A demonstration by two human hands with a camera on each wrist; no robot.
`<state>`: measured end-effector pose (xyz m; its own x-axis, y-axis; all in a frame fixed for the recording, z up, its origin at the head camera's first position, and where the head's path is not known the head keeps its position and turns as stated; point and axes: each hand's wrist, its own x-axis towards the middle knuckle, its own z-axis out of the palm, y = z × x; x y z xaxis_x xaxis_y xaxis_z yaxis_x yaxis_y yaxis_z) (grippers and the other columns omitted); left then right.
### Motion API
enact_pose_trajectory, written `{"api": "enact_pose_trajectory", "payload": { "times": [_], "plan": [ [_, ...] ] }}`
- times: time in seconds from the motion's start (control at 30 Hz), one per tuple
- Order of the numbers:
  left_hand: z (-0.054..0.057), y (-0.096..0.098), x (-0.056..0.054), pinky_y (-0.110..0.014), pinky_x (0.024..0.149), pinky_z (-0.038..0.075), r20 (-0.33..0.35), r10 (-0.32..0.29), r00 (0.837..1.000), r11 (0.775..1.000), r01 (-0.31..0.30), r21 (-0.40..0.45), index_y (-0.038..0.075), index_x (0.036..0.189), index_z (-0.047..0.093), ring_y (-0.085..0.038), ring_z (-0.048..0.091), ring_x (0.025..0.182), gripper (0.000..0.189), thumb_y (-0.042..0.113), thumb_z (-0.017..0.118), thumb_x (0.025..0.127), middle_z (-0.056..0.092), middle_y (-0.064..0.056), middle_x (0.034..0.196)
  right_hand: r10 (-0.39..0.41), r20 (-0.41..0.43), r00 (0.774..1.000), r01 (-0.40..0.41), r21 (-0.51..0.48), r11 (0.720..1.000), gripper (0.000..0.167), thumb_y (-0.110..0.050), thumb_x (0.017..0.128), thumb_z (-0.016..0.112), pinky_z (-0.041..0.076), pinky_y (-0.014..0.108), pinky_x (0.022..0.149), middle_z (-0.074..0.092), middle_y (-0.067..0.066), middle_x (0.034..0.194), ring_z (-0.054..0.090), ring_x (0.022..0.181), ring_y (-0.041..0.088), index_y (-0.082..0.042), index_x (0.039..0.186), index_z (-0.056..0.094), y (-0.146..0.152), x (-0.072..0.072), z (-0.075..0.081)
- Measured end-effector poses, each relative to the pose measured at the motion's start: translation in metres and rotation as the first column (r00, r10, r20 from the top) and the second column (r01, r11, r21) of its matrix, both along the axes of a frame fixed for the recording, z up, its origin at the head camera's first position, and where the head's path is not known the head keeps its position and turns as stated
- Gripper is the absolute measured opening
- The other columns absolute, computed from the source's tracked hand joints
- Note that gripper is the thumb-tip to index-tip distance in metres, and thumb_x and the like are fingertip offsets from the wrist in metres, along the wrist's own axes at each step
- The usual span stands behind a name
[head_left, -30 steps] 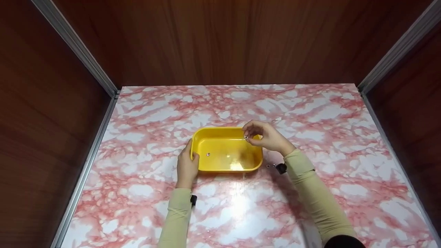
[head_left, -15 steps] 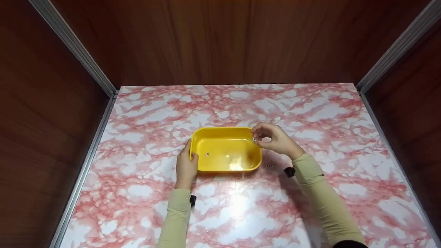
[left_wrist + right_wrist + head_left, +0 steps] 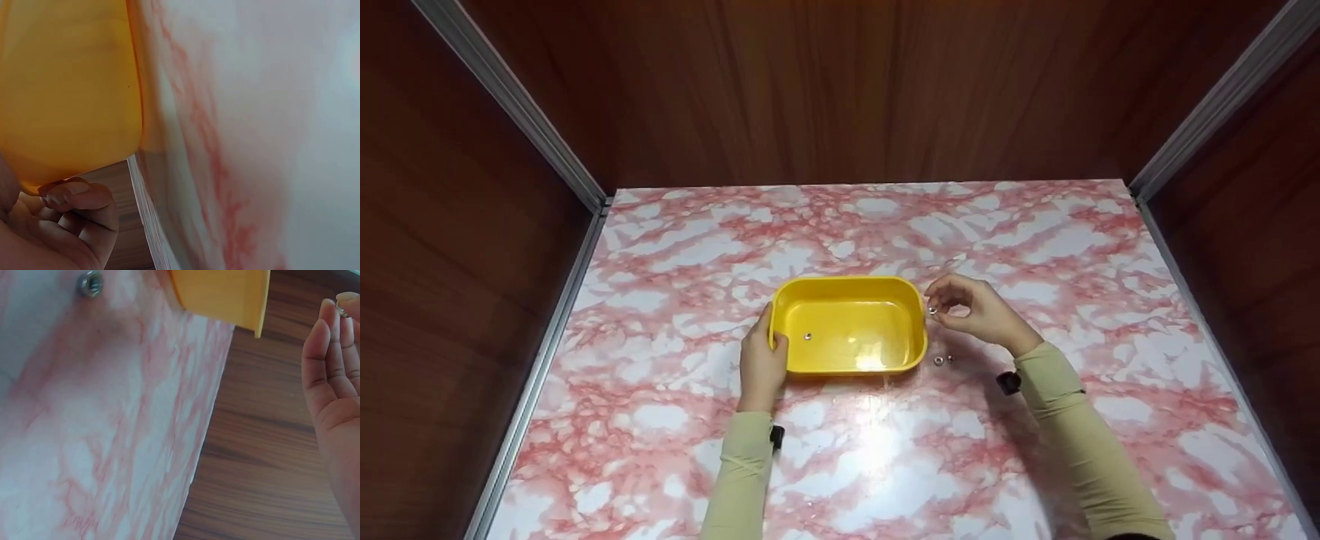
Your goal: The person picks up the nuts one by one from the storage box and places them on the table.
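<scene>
In the head view, my left hand (image 3: 763, 367) grips the left wall of a yellow plastic tub (image 3: 847, 364), its thumb over the rim. The left wrist view shows the fingers (image 3: 93, 197) curled against the tub's outer side. Just outside the tub's right rim, my right hand (image 3: 979, 311) pinches a small metal nut (image 3: 933, 310) between thumb and fingertips, raised over the table. One nut (image 3: 808, 337) lies on the tub's floor, toward the left. Two others, a nearer nut (image 3: 938, 361) and a second nut (image 3: 951, 358), lie on the table right of the tub.
The table (image 3: 660, 465) has a glossy red-and-white marbled top. Dark wood panels stand behind it, with a back panel (image 3: 870, 90), and on both sides, joined by grey metal rails (image 3: 536, 112). A black wrist camera (image 3: 1009, 382) sits below the right sleeve.
My right hand, still pinching the nut, has moved right from above the tub to just past its right rim. The left hand keeps its grip, and the tub stays in place.
</scene>
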<state>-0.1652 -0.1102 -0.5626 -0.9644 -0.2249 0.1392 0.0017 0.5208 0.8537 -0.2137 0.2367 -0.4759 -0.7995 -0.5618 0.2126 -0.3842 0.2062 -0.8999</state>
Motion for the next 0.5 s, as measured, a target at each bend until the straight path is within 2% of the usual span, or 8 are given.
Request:
{"api": "enact_pose_trajectory", "payload": {
  "times": [0.27, 0.5],
  "plan": [
    [0.001, 0.000, 0.000, -0.040, 0.102, 0.040, -0.001, 0.001, 1.000, 1.000, -0.001, -0.011, 0.001, 0.143, 0.042, -0.030, 0.051, 0.119, 0.055, -0.001, 0.054, 0.089, 0.053, -0.020, 0.134, -0.017, 0.002, 1.000, 0.017, 0.043, 0.999, 0.029, 0.012, 0.082, 0.065, 0.050, 0.045, 0.080, 0.062, 0.022, 0.095, 0.059, 0.087, 0.035, 0.000, 0.108, 0.061, 0.011, 0.006, 0.000],
    [-0.003, -0.001, 0.000, -0.038, 0.091, 0.046, -0.024, -0.001, 1.000, 1.000, 0.001, -0.012, 0.000, 0.142, 0.043, -0.025, 0.054, 0.102, 0.054, -0.001, 0.053, 0.089, 0.053, -0.020, 0.133, -0.029, 0.000, 1.000, 0.029, 0.042, 0.999, 0.028, 0.010, 0.082, 0.066, 0.050, 0.048, 0.077, 0.061, 0.028, 0.094, 0.059, 0.086, 0.036, 0.001, 0.108, 0.062, 0.025, 0.012, -0.009]
  ]
}}
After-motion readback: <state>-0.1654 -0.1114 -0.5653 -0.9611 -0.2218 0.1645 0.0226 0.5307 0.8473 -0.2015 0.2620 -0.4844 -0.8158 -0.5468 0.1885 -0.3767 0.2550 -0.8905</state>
